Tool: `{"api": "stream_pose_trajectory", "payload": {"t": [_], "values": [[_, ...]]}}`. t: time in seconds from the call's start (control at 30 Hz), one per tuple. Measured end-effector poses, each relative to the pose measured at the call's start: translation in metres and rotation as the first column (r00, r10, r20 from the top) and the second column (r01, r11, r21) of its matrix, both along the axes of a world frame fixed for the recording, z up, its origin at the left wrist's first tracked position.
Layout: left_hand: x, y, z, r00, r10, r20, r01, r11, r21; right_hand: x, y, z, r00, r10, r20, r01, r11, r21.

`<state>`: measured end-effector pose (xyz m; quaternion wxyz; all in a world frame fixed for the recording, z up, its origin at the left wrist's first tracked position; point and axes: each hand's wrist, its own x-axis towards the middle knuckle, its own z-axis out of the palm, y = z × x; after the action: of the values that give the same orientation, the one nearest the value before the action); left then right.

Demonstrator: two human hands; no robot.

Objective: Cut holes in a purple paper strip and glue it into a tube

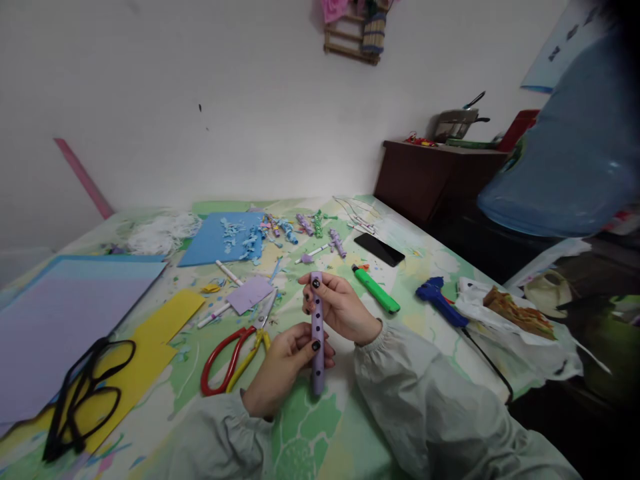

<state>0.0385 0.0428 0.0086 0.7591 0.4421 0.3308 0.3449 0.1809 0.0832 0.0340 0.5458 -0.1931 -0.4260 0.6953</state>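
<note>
A slim purple tube with a row of dark holes or dots [319, 320] stands nearly upright between my hands above the table. My left hand [285, 360] grips its lower half, thumb across the front. Higher up, my right hand [345, 303] pinches it near the top end. Scissors with red and yellow handles [237, 353] lie open just left of my left hand. A small purple foam piece [250, 295] rests by the blades, over a white stick [215, 315]. To the right of my right hand is a green box cutter [376, 289].
Purple sheets [65, 320], yellow sheets [160, 333] and black glasses [90, 393] lie at left. Farther back are a blue sheet [210, 240] with scraps and white shredded strands [163, 232]. A phone [379, 249], blue glue gun [441, 301] and plastic bag [520, 347] are at right.
</note>
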Motion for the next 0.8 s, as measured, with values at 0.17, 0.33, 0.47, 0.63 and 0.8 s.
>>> {"api": "stream_pose_trajectory", "payload": {"t": [0.17, 0.33, 0.47, 0.63, 0.8], "values": [[-0.001, 0.005, -0.001, 0.999, -0.025, 0.041, 0.031, 0.991, -0.133, 0.01, 0.01, -0.013, 1.0, 0.008, -0.003, -0.008, 1.0, -0.029], [-0.002, 0.011, -0.006, 0.997, -0.036, 0.072, 0.053, 0.965, -0.256, 0.015, 0.015, -0.024, 0.997, 0.073, -0.01, -0.074, 0.995, -0.071], [-0.002, 0.013, -0.009, 0.995, -0.045, 0.084, 0.07, 0.943, -0.325, 0.017, 0.016, -0.029, 0.994, 0.104, -0.039, -0.107, 0.991, -0.085], [-0.003, 0.013, -0.007, 0.994, -0.076, 0.082, 0.101, 0.923, -0.372, 0.019, 0.017, -0.033, 0.987, 0.142, -0.078, -0.148, 0.986, -0.079], [-0.005, 0.014, -0.007, 0.993, -0.077, 0.09, 0.106, 0.917, -0.385, 0.019, 0.016, -0.032, 0.981, 0.167, -0.097, -0.174, 0.983, -0.064]]}}
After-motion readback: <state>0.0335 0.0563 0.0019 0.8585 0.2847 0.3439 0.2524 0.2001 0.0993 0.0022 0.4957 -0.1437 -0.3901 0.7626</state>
